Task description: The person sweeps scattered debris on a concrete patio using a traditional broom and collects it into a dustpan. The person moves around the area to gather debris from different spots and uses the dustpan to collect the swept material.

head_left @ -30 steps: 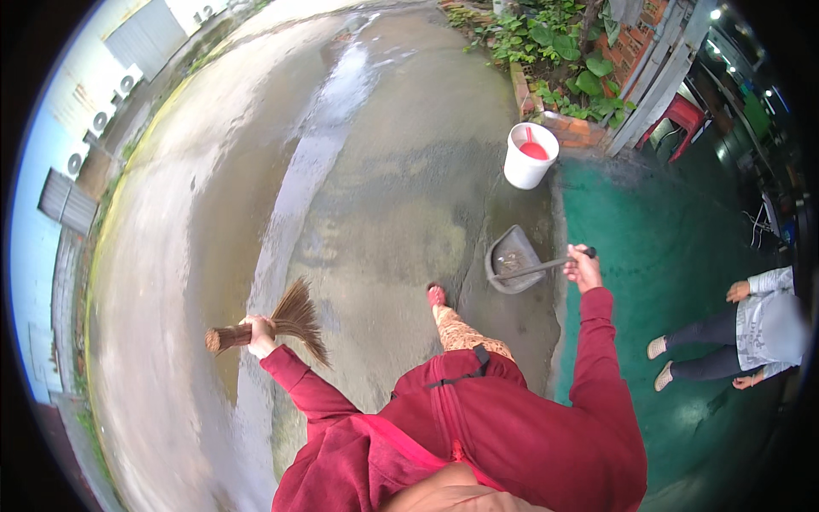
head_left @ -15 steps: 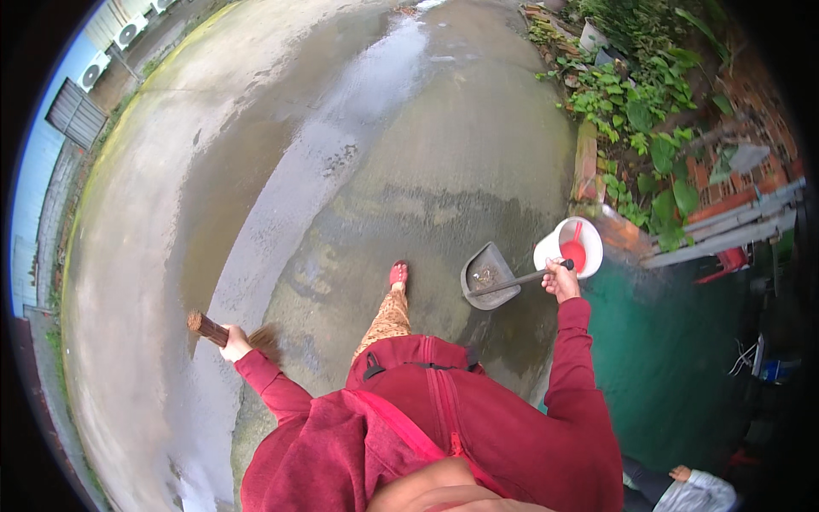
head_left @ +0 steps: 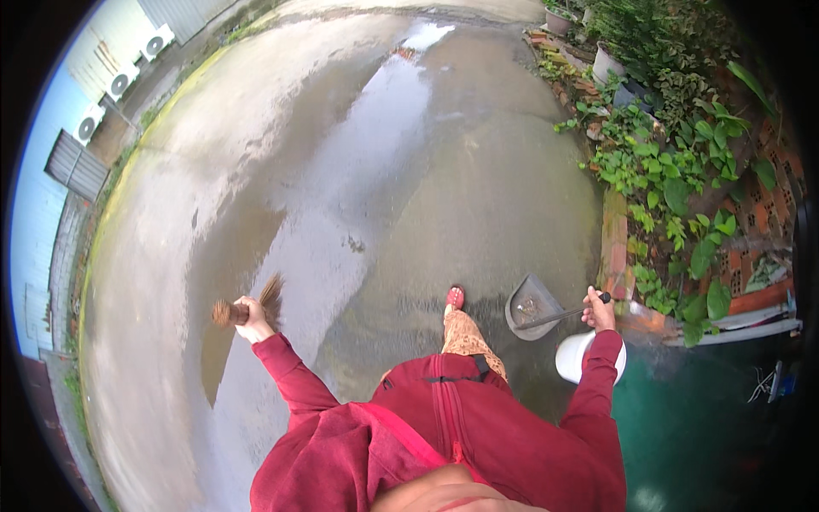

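Note:
On the left, my left hand (head_left: 252, 320) is wrapped round the thick bundled handle of a straw broom (head_left: 230, 313). Its bristles (head_left: 271, 299) fan out beyond the hand, over the wet ground. Out to the right, my right hand (head_left: 600, 312) grips the black end of a long dustpan handle (head_left: 554, 319). The grey dustpan (head_left: 531, 299) hangs low ahead of me, with some small debris in its pan. Partly hidden under my right sleeve stands a white bucket (head_left: 573, 357).
Wet concrete (head_left: 478, 196) stretches ahead, with a long shiny puddle (head_left: 375, 128) along it. A brick-edged bed of green plants (head_left: 657, 171) and pots (head_left: 606, 64) borders the right. Near right lies a green surface (head_left: 691, 410). Wall units (head_left: 121, 83) line the far left.
I have stepped forward, and the bucket has slipped back beside my right arm. The broom's bristles have swung forward. The dustpan has moved ahead with my right hand.

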`<action>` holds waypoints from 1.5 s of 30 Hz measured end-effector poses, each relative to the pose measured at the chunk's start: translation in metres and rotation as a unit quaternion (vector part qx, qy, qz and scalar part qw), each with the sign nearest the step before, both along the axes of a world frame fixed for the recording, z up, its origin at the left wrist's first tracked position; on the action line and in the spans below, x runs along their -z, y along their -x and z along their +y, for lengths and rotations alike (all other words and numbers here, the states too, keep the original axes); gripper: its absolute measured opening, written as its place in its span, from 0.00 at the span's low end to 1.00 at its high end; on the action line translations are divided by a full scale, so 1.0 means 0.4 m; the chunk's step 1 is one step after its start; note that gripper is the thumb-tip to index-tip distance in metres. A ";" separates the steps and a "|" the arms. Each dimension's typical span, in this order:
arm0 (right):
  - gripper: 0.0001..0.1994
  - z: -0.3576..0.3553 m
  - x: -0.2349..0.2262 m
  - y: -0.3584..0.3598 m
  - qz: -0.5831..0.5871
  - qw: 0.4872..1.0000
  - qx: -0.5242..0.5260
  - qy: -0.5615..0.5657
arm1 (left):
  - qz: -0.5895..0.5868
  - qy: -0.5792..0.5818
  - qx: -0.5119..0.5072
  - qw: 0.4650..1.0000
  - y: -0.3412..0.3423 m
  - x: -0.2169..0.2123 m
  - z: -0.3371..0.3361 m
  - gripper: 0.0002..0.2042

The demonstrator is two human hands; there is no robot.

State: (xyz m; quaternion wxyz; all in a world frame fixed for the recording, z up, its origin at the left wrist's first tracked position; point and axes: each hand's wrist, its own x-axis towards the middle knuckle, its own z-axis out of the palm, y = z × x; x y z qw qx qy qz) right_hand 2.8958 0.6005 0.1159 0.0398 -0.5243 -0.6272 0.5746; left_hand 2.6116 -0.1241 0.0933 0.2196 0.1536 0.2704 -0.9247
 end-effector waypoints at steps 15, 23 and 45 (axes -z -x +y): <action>0.08 0.582 -0.024 1.202 0.014 0.998 -0.059 -0.018 | -0.002 0.045 0.045 0.998 1.042 0.122 0.538 0.07; 0.07 0.915 -0.030 1.739 -0.049 0.997 -0.065 0.003 | -0.261 0.189 -0.017 0.946 1.736 0.093 1.052 0.04; 0.12 1.727 0.018 3.468 -0.065 0.989 -0.136 0.009 | -0.198 0.381 0.223 0.875 2.952 0.422 1.972 0.06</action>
